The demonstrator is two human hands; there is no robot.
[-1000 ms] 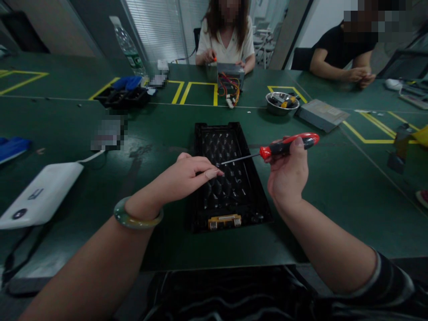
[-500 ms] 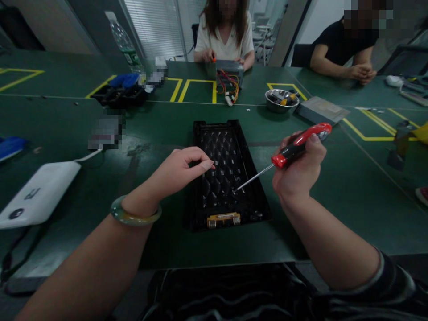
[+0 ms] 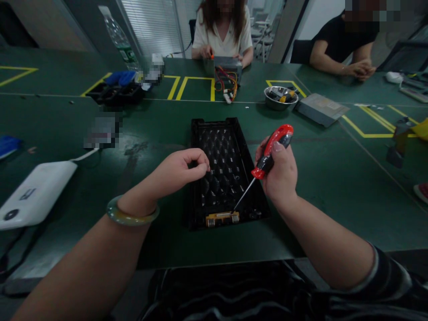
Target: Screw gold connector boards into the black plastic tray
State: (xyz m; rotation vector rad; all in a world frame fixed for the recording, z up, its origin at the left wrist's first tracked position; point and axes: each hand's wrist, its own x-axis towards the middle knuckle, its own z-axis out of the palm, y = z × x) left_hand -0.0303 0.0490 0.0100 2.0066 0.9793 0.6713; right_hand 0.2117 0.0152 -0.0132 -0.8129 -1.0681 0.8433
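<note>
A black plastic panel (image 3: 223, 167) with a patterned inner face lies flat on the green table. Along its near edge sits a small tan circuit board (image 3: 223, 218) with metal ports. My right hand (image 3: 281, 174) is wrapped round a red and black screwdriver (image 3: 272, 151), whose tip points down at the board's right end; whether it touches I cannot tell. My left hand (image 3: 182, 171) hovers over the panel's left side, thumb and index finger pinched together. If anything is between those fingertips, it is too small to make out.
A metal bowl of parts (image 3: 281, 99) and a flat grey metal plate (image 3: 321, 109) lie beyond, to the right. On the left are a white power bank (image 3: 38, 194), a black tray (image 3: 115, 91) and a plastic bottle (image 3: 122, 42). Across the table, a person handles a power supply (image 3: 228, 69).
My right hand has moved left and the screwdriver stands steeper, its tip shifted from the panel's patterned face toward the circuit board. My left fingers have curled in slightly.
</note>
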